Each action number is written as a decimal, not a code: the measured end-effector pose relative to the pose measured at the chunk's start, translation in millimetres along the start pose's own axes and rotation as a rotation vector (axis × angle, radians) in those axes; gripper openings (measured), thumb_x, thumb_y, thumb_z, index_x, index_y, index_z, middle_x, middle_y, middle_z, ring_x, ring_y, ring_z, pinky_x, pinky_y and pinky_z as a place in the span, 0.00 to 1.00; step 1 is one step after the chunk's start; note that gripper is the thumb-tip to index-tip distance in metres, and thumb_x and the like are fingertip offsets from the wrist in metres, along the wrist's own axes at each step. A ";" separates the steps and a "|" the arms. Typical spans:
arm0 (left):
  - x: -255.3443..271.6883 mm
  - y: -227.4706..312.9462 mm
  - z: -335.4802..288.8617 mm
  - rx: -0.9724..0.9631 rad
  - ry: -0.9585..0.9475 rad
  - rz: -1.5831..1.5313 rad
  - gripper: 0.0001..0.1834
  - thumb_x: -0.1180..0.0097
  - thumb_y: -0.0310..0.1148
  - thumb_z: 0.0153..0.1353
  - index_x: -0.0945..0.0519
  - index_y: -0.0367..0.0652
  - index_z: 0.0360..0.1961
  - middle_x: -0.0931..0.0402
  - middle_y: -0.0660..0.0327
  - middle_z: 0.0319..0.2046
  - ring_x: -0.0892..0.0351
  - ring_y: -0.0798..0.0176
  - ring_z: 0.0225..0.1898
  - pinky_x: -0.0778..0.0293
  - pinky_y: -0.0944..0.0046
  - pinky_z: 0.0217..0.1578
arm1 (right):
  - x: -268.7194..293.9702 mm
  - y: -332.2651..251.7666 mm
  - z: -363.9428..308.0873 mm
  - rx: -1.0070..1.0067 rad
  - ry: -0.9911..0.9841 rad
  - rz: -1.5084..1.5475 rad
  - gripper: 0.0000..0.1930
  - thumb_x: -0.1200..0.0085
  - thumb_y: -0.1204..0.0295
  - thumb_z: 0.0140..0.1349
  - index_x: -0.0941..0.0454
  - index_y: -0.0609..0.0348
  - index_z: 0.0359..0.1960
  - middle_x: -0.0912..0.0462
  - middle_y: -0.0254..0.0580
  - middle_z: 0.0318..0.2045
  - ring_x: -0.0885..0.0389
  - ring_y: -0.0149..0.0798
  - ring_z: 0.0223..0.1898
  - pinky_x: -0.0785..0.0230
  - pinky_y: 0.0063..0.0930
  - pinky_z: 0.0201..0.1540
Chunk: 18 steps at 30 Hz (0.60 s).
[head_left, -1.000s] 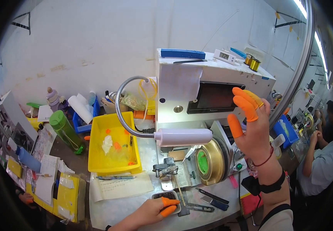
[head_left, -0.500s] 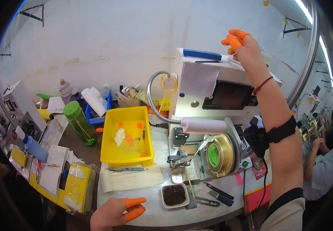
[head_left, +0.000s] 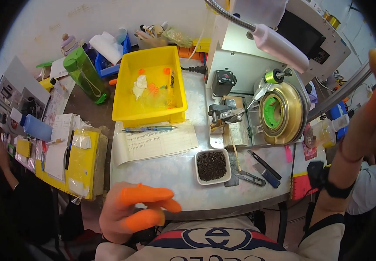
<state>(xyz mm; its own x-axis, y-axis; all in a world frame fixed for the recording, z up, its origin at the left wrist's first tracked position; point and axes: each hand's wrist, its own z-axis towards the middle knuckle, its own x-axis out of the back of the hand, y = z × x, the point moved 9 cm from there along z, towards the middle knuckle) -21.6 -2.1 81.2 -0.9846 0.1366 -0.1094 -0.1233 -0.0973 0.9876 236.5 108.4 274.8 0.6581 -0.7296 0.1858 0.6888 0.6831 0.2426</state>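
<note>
My left hand (head_left: 131,211), with orange finger cots, hovers over the table's front edge. Its thumb and fingers are bent with a gap between them, and nothing shows in them. A small white dish (head_left: 201,177) stands nearest to it, filled with a tangle of dark thin strands (head_left: 212,165). Far out at the right rim, my right hand (head_left: 374,106) is raised, dim and smeared; whether its fingers hold anything is not visible. A winding machine (head_left: 233,65) carries a gold wheel (head_left: 300,111) with a green centre, next to a small metal clamp (head_left: 227,114).
A yellow bin (head_left: 120,106) holds orange scraps and white tissue. Before it lies a notebook (head_left: 157,145) with pens (head_left: 149,129). Nippers (head_left: 251,177) and a black-handled tool (head_left: 264,162) lie beside the dish. A lamp (head_left: 279,47) overhangs; a green bottle (head_left: 83,76) stands left.
The view has tilted down. My right hand has swung from above the machine to the far right rim, and the thin strand it held no longer shows. My left thumb and fingers have parted.
</note>
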 end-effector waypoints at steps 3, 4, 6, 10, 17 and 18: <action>-34.0 -21.0 36.3 0.110 -0.198 -0.075 0.21 0.49 0.27 0.53 0.31 0.38 0.50 0.23 0.56 0.38 0.25 0.71 0.24 0.30 0.74 0.29 | -23.7 -53.5 -79.6 -0.212 -0.496 0.322 0.15 0.43 0.73 0.48 0.25 0.62 0.39 0.25 0.41 0.40 0.26 0.38 0.35 0.33 0.29 0.36; -40.2 -23.2 43.9 0.118 -0.194 -0.076 0.21 0.49 0.27 0.53 0.31 0.38 0.50 0.23 0.56 0.38 0.25 0.71 0.24 0.30 0.74 0.29 | -29.7 -92.5 -82.9 0.155 -0.502 0.299 0.16 0.41 0.76 0.40 0.22 0.61 0.36 0.27 0.40 0.40 0.26 0.39 0.36 0.32 0.30 0.35; -65.0 -43.1 51.2 0.246 -0.354 -0.035 0.21 0.50 0.29 0.55 0.33 0.40 0.51 0.23 0.58 0.36 0.26 0.72 0.23 0.31 0.75 0.27 | -40.4 -116.3 -107.7 0.090 -0.605 0.407 0.15 0.42 0.76 0.38 0.21 0.61 0.33 0.26 0.40 0.38 0.26 0.41 0.36 0.32 0.30 0.36; -86.6 -65.2 65.1 0.299 -0.452 0.092 0.15 0.51 0.28 0.57 0.29 0.39 0.47 0.22 0.59 0.33 0.27 0.75 0.21 0.30 0.75 0.26 | -57.4 -128.9 -134.1 -0.102 -0.706 0.560 0.14 0.45 0.76 0.42 0.22 0.61 0.34 0.26 0.39 0.38 0.26 0.40 0.36 0.31 0.30 0.35; -74.2 -95.3 71.1 0.509 -0.352 0.116 0.13 0.56 0.35 0.61 0.28 0.42 0.45 0.28 0.65 0.17 0.32 0.74 0.17 0.35 0.75 0.20 | -60.0 -98.7 -157.8 -0.592 -0.440 0.688 0.17 0.43 0.77 0.46 0.27 0.64 0.41 0.29 0.45 0.40 0.27 0.36 0.33 0.32 0.26 0.35; -75.3 -97.3 72.8 0.519 -0.360 0.122 0.13 0.56 0.35 0.61 0.28 0.42 0.45 0.28 0.65 0.17 0.32 0.74 0.17 0.35 0.75 0.20 | -60.4 -99.5 -160.6 -0.605 -0.436 0.683 0.17 0.43 0.77 0.46 0.27 0.64 0.41 0.29 0.45 0.40 0.27 0.36 0.33 0.32 0.26 0.35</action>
<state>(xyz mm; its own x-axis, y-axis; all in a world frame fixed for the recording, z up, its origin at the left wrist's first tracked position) 73.6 68.9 1.5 -0.8730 0.4863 -0.0370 0.1523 0.3438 0.9266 177.1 89.6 86.5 0.8840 -0.0419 0.4655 0.3246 0.7717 -0.5469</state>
